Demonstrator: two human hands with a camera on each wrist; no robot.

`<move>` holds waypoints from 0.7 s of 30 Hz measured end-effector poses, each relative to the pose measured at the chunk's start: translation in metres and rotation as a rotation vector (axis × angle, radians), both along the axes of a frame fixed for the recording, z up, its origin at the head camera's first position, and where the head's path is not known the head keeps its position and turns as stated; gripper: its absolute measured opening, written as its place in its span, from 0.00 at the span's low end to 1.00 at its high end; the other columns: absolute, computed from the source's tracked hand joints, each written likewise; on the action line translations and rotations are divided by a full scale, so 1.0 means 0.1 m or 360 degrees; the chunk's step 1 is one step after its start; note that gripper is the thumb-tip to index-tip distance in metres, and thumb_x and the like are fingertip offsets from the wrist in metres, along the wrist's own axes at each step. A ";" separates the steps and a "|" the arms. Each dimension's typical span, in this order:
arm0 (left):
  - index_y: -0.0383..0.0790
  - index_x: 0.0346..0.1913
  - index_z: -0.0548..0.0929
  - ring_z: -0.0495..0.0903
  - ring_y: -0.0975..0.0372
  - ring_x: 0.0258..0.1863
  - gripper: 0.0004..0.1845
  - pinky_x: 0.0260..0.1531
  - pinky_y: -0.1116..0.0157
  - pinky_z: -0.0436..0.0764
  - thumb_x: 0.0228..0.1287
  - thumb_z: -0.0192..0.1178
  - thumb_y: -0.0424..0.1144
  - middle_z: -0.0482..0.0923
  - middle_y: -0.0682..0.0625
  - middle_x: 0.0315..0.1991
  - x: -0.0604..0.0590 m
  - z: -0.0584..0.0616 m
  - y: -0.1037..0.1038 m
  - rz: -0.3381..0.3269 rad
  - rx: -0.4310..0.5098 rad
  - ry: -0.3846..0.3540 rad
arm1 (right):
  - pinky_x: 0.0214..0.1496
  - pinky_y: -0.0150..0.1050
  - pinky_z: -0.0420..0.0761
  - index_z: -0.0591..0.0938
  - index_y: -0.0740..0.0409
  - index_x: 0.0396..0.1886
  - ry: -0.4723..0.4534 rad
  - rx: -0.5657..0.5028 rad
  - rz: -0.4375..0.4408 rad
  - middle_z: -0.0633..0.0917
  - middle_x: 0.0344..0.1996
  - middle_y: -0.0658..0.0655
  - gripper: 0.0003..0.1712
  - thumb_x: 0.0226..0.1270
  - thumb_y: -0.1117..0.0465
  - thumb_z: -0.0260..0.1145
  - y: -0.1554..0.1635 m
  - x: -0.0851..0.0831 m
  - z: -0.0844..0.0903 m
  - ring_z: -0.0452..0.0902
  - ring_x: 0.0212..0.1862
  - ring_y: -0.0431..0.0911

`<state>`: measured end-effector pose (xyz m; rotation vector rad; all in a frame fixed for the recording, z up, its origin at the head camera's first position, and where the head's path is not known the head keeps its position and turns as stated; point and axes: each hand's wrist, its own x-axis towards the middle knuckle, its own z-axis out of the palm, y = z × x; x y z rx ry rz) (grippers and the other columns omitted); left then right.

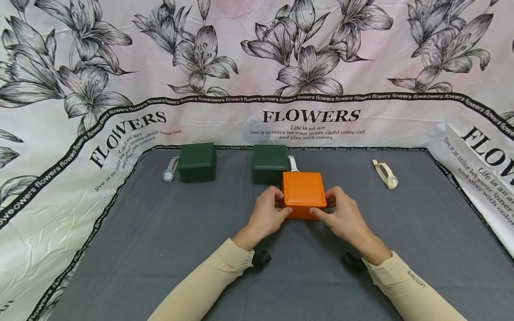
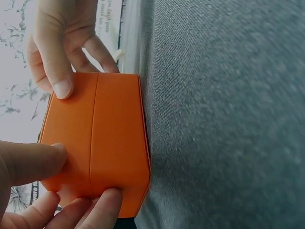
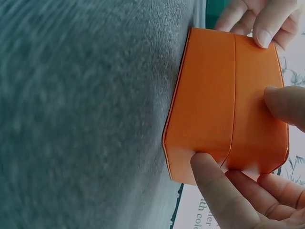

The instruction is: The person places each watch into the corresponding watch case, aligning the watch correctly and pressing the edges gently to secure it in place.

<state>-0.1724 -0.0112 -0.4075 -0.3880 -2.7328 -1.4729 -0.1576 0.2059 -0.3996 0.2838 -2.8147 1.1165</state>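
An orange watch box, lid closed, sits on the grey cloth between both hands. My left hand grips its left side, thumb on the front face and fingers along the side. On the opposite side my right hand holds it the same way. In the left wrist view a thin seam runs across the front of the orange box, between lid and base. The right wrist view shows the right fingertips pressed on the side of the box. A white-strapped watch lies just behind it, partly hidden.
Two dark green boxes stand near the back edge, one at left and one just behind the orange box. A silver-blue watch lies beside the left one. At the right lies a cream-strapped watch. Flower-printed cloth hangs behind.
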 end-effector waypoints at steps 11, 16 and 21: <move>0.39 0.44 0.72 0.80 0.58 0.42 0.16 0.42 0.66 0.81 0.58 0.68 0.34 0.73 0.47 0.42 0.04 0.02 -0.17 -0.0007 0.0030 -0.0035 | 0.42 0.48 0.81 0.70 0.62 0.46 0.0003 -0.0021 0.0045 0.78 0.40 0.59 0.27 0.57 0.53 0.73 -0.15 0.00 0.01 0.79 0.41 0.52; 0.38 0.44 0.72 0.80 0.57 0.43 0.16 0.42 0.66 0.81 0.58 0.68 0.33 0.74 0.46 0.43 0.06 0.02 -0.25 -0.0009 0.0049 -0.0050 | 0.41 0.47 0.82 0.70 0.61 0.46 0.0003 -0.0032 0.0066 0.78 0.39 0.59 0.26 0.57 0.54 0.74 -0.22 0.00 0.00 0.80 0.40 0.51; 0.38 0.44 0.72 0.80 0.57 0.42 0.16 0.43 0.64 0.81 0.57 0.68 0.34 0.74 0.46 0.42 0.09 0.03 -0.35 -0.0001 0.0032 -0.0023 | 0.41 0.46 0.82 0.71 0.60 0.45 -0.0006 -0.0044 0.0082 0.79 0.39 0.58 0.25 0.56 0.54 0.74 -0.30 0.00 0.00 0.80 0.40 0.50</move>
